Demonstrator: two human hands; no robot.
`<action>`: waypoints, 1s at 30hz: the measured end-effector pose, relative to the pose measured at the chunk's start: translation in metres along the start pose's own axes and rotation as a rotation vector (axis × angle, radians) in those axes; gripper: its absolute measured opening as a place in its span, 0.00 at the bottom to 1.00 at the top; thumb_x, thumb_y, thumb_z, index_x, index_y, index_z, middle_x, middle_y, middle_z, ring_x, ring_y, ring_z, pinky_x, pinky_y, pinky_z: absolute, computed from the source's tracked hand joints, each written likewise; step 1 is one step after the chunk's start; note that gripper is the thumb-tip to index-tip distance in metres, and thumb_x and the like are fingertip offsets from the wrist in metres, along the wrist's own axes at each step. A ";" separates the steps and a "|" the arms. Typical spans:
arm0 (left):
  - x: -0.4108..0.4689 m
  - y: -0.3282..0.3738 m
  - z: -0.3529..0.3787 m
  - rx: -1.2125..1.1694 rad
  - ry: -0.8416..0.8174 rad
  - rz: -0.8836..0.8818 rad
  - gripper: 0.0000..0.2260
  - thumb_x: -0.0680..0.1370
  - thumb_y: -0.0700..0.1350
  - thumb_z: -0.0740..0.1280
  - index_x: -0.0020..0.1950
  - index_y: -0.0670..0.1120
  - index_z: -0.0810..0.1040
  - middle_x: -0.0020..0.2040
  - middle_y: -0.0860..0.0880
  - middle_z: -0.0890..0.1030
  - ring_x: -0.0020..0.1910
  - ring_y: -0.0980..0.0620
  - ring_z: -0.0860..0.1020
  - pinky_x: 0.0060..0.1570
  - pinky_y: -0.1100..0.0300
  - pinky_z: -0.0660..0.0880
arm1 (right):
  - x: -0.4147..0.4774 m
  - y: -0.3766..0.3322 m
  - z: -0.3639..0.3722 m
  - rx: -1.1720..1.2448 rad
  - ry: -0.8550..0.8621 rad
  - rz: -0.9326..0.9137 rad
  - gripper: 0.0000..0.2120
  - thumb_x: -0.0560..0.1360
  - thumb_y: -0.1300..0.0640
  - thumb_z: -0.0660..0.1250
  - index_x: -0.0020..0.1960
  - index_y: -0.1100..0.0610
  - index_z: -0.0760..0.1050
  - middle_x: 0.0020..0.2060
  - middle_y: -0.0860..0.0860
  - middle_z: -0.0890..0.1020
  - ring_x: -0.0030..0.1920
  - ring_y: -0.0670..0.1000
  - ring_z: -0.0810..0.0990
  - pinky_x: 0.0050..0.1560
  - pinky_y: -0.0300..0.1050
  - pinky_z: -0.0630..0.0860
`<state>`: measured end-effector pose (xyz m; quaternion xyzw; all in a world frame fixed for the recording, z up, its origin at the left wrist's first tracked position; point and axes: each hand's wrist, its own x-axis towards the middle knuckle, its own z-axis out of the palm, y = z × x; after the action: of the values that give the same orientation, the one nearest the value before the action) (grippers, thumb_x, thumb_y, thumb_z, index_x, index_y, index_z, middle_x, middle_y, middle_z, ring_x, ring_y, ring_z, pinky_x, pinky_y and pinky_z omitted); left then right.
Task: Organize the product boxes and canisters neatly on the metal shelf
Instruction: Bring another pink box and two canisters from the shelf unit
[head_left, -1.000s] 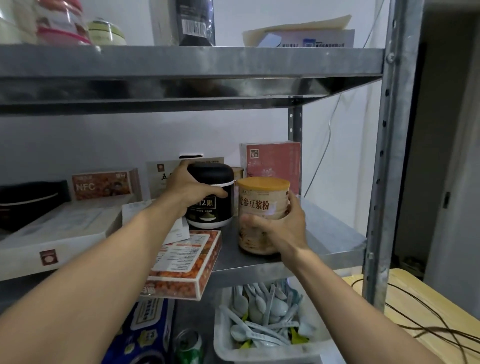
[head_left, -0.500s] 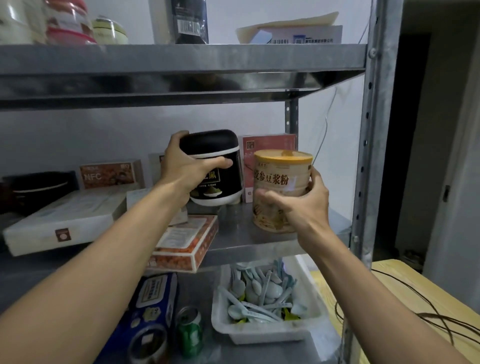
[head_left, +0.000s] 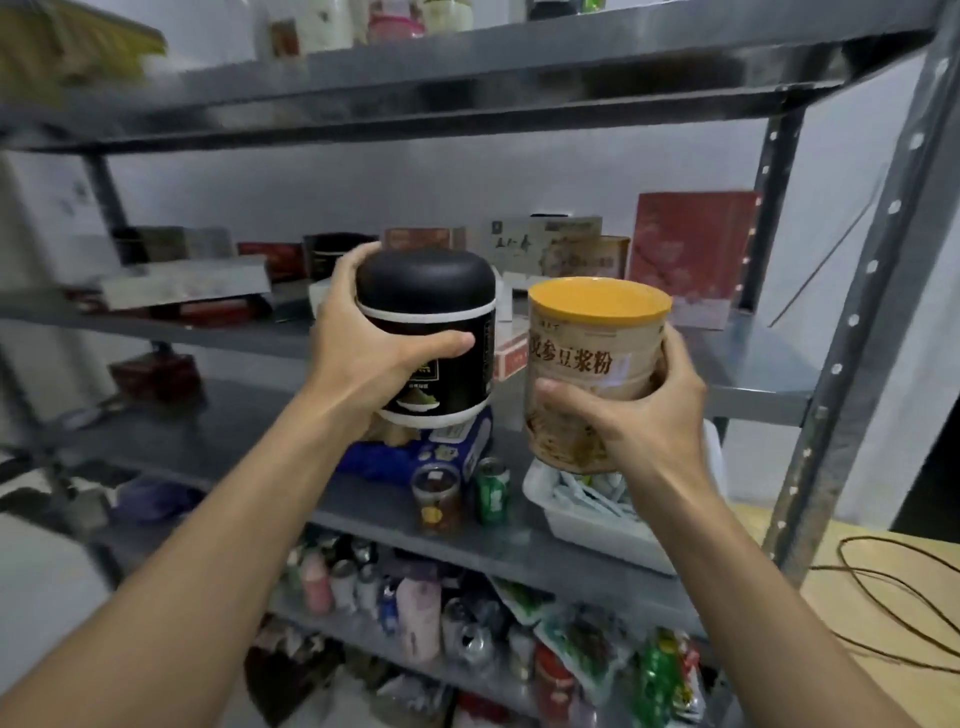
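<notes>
Head view. Two canisters, one in each hand, held in the air in front of the metal shelf (head_left: 753, 374).

Item 1: black canister (head_left: 431, 332).
- Location: in the left hand (head_left: 358, 364), at the height of the middle shelf board, resting on nothing.
- Grip: the thumb lies across the front of the body just below the lid. The fingers curl round the far left side, their tips showing at the lid's upper edge. The palm covers the lower left wall.
- Appearance: domed matte black lid, thin white band under it, glossy black body with small gold print and a white band at the base. Roughly upright.

Item 2: tan canister (head_left: 592, 364).
- Location: in the right hand (head_left: 644, 421), just beside item 1 with a narrow gap between them, slightly lower.
- Grip: the thumb crosses the lower front and the fingers wrap the right side up toward the lid. The base sits in the curl of the hand.
- Appearance: flat orange lid, beige cylinder, dark brown Chinese characters across the upper front, brownish picture below. Upright.

Surroundings:
- Red box (head_left: 691, 260) standing at the right rear of the middle board, other boxes blurred to its left.
- White tray (head_left: 597, 525), green can (head_left: 492, 486) and blue package (head_left: 457, 447) on the board below.
- Wooden table (head_left: 857, 597) at lower right.
</notes>
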<state>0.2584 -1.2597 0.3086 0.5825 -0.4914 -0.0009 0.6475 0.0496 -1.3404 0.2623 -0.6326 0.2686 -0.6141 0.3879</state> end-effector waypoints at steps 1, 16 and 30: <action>-0.014 -0.003 -0.015 0.020 0.022 -0.010 0.45 0.52 0.52 0.83 0.65 0.59 0.67 0.60 0.57 0.75 0.59 0.57 0.75 0.61 0.54 0.74 | -0.014 0.001 0.006 0.016 -0.031 0.009 0.45 0.55 0.50 0.86 0.68 0.48 0.70 0.55 0.42 0.81 0.54 0.40 0.80 0.52 0.42 0.81; -0.309 -0.045 -0.230 0.407 0.256 -0.326 0.46 0.52 0.58 0.81 0.67 0.60 0.66 0.63 0.57 0.75 0.62 0.57 0.74 0.63 0.56 0.73 | -0.282 0.040 0.088 0.060 -0.469 0.314 0.48 0.53 0.57 0.87 0.69 0.54 0.69 0.60 0.46 0.80 0.59 0.45 0.79 0.59 0.48 0.79; -0.416 -0.075 -0.246 0.438 0.548 -0.613 0.48 0.49 0.58 0.81 0.67 0.60 0.67 0.64 0.56 0.75 0.62 0.56 0.75 0.63 0.50 0.74 | -0.356 0.093 0.105 0.054 -0.755 0.441 0.49 0.53 0.60 0.86 0.69 0.53 0.68 0.61 0.45 0.77 0.58 0.39 0.77 0.49 0.30 0.76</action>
<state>0.2429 -0.8598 0.0275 0.8028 -0.0959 0.0656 0.5849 0.1299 -1.0838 -0.0105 -0.7298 0.2205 -0.2492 0.5972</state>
